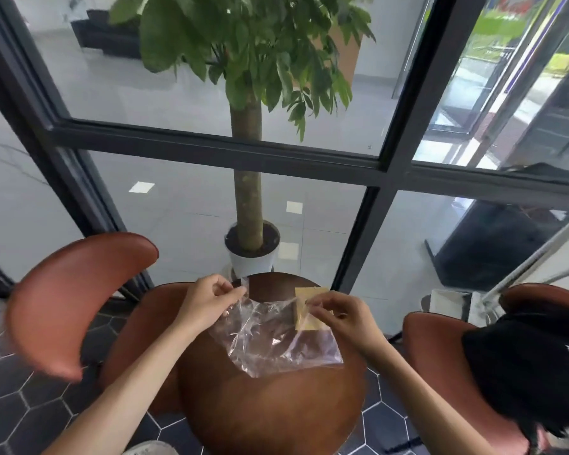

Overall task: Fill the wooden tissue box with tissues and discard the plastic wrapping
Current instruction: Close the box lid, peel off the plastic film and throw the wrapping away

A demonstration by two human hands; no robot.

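A clear plastic wrapping hangs spread over the round dark wooden table. My left hand pinches its upper left edge and my right hand pinches its upper right edge, holding it stretched between them. The light wooden tissue box stands on the table behind the wrapping, partly hidden by my right hand and the plastic. No tissues show.
Brown leather chairs stand at the left and right; a black garment lies on the right one. Behind the table is a glass wall with dark frames and, beyond it, a potted tree.
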